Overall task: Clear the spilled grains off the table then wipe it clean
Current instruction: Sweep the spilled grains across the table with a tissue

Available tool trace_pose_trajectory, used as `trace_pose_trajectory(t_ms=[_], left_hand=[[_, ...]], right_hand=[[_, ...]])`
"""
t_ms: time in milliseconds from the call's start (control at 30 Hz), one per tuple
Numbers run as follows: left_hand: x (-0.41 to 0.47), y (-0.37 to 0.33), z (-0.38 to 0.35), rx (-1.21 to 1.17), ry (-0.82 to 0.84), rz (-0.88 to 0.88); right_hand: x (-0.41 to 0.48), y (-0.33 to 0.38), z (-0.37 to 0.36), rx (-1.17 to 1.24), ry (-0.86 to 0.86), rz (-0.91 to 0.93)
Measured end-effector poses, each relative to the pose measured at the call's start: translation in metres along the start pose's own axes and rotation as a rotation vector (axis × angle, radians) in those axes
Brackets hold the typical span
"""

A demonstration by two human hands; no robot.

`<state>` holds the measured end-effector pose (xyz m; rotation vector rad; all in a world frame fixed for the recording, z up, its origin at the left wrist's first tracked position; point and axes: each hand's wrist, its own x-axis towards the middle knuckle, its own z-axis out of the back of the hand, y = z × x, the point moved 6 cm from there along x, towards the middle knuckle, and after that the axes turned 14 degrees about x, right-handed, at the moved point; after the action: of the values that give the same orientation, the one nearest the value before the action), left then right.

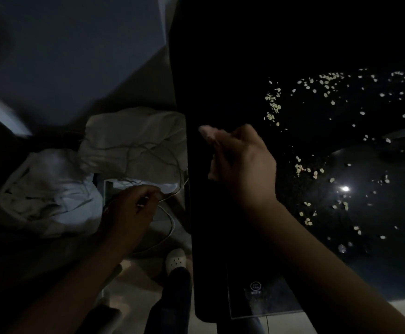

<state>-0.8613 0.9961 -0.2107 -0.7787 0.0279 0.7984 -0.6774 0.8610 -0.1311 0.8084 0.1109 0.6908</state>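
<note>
Bench [223, 239]: black glass, near corner stamped "CCC" mark [255, 286]; smaller print unreadable. Left hand [130, 213]: off bench edge by white cable [170, 221], fingers curled, hold unclear. Right hand [242, 162]: over bench, fingers bunched, contents unclear. Grains [274, 107]: pale, scattered across bench beyond.

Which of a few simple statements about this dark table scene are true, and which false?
1. Pale grains lie scattered on the black table. True.
2. The right hand lies flat among the grains. False: it is left of them, fingers curled.
3. The left hand is over the table. False: it is off its edge, beside white bags.
4. A white shoe shows beside the table. True.
</note>
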Motion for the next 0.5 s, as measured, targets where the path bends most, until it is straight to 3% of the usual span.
trace_pose_trajectory(t_ms=[100,267,400,500], left_hand=[[0.002,0.0,-0.002,-0.018,0.008,0.01],[0.007,0.0,-0.007,-0.051,0.005,0.049],[0.014,-0.008,-0.002,-0.046,0.006,0.056],[0.017,-0.014,-0.001,-0.044,-0.01,0.042]], right_hand=[[-0.024,-0.001,0.005,0.025,0.051,0.039],[0.013,0.0,-0.003,0.083,-0.059,-0.038],[-0.044,-0.001,0.005,0.084,0.061,-0.037],[-0.026,-0.004,0.002,0.101,0.021,-0.067]])
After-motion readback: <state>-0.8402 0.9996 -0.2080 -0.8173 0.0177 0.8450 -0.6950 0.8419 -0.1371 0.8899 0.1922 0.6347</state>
